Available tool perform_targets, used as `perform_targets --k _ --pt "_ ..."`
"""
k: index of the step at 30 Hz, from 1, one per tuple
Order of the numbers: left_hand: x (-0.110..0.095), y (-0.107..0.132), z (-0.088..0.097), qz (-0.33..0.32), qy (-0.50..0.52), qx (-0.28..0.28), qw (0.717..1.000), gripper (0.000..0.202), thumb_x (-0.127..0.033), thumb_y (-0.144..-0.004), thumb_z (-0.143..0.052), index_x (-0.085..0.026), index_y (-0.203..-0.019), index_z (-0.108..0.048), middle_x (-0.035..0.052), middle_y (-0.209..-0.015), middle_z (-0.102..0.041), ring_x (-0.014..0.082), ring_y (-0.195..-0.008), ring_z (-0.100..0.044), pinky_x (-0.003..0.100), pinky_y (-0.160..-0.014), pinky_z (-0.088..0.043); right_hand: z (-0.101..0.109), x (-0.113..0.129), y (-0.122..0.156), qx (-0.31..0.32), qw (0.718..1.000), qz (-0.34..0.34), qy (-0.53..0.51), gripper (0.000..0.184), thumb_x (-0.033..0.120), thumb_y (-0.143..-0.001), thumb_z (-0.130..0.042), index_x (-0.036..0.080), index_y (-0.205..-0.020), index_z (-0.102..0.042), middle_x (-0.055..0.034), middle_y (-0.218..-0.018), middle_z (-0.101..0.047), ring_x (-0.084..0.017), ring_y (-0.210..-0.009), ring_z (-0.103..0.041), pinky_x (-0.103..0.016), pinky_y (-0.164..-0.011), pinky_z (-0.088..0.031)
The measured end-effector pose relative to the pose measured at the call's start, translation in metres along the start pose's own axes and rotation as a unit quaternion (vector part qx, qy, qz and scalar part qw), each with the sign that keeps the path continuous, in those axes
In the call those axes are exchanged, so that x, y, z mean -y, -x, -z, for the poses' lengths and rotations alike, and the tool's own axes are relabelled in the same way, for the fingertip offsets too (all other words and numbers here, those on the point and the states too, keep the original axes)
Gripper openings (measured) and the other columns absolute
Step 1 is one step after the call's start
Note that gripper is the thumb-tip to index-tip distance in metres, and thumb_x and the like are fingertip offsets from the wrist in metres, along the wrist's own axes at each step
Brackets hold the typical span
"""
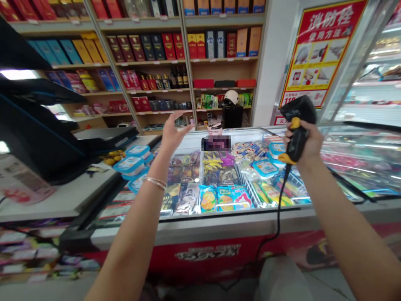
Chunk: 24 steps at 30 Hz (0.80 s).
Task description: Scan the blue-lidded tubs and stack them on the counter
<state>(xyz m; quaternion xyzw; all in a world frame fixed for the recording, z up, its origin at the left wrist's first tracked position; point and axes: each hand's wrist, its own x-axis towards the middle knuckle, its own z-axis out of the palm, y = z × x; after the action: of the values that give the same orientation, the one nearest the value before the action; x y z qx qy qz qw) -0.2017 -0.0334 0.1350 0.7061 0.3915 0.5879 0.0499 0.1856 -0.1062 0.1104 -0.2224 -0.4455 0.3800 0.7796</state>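
Two bare forearms are reaching up from the lower edge toward the chest freezer (pixel 219 228), whose red front panel is carrying lettering too blurred to read. Right hand (pixel 305 144) is clenching around the handle of a black-and-yellow barcode scanner (pixel 296 125), holding it raised above the freezer's right end with its cable (pixel 277 213) hanging down across the freezer front. Left hand (pixel 172 133), with a bracelet (pixel 156 182) at the wrist, is spreading its fingers in the air over the freezer's left half, grasping nothing. Inside the freezer, wire baskets are holding packaged ice creams (pixel 225 196); blue-lidded tubs (pixel 130 164) are sitting at its left rim. Behind the freezer, shelves (pixel 188 62) are displaying boxed bottles, and a red-and-yellow poster (pixel 319 50) is showing Chinese characters.
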Motion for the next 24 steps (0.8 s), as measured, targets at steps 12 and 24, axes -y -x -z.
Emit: perform_targets --k 12,24 --pt "0.061 0.074 0.126 0.348 -0.437 -0.022 0.829 0.097 -0.064 -0.051 -0.076 -0.01 -0.128 -0.05 0.0271 -0.135 -0.05 0.0465 -0.126 -0.044 0.055 -0.1 -0.04 -0.14 -0.144 0.059 0.106 0.948 -0.285 -0.094 0.023 0.027 -0.066 -0.07 0.02 -0.082 -0.056 0.0006 -0.065 -0.061 -0.01 -0.046 -0.052 -0.019 -0.036 -0.044" --pt "0.045 0.064 0.139 0.287 -0.378 0.057 0.878 0.076 -0.052 -0.056 -0.077 -0.015 -0.121 -0.061 0.015 -0.119 -0.066 0.0383 -0.115 -0.058 0.045 -0.098 -0.045 -0.139 -0.159 0.084 0.1 0.908 -0.397 -0.092 0.021 0.023 -0.067 -0.071 0.019 -0.081 -0.056 -0.0004 -0.063 -0.062 -0.01 -0.046 -0.054 -0.019 -0.037 -0.045"
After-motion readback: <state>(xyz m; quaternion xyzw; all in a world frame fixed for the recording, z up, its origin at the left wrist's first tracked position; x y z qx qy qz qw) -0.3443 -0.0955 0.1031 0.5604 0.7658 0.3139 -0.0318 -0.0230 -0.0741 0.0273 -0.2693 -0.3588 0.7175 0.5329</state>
